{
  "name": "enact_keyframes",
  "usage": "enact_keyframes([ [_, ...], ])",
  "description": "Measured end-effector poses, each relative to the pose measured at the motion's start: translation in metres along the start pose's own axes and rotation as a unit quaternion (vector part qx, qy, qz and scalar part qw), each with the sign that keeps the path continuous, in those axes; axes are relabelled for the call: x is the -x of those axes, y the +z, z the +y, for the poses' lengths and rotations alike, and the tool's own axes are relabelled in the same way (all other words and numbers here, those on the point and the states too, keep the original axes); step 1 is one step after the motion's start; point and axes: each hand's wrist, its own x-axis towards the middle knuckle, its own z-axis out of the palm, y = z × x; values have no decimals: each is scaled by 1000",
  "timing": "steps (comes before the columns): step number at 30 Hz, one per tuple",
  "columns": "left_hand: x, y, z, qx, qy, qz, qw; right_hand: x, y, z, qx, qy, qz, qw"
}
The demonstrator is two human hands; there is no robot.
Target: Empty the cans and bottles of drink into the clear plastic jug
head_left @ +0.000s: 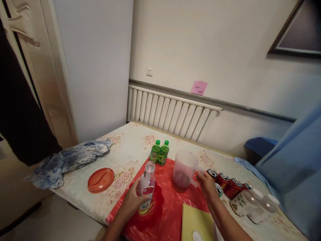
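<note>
Left fingers (143, 198) around one bottle (147, 190); right fingers (201, 176) around one jug handle (195, 182); two green bottles (163, 154)

Wall pic (301, 28) cut R; held btl (148, 190) txt illegible.

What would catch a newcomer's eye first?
The glossy red plastic sheet on the flowered tablecloth probably grabs you first. Toward its left, the left hand holds a clear, red-labelled bottle; toward its right, the right hand grips a translucent plastic jug.
</note>
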Motion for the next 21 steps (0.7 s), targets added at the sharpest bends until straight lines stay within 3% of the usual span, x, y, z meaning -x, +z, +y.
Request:
enact_keyframes([
  [5, -19, 2, -8, 25, -13, -63, 998, 3, 4, -37, 17, 10, -11, 1000],
  [14, -37, -4, -36, -13, -8, -99, 995, 3, 14, -87, 51, 57, -97, 992],
  [21, -45, -10, -40, -42, 2, -126, 991, -2, 20, -124, 154, 44, -151, 975],
])
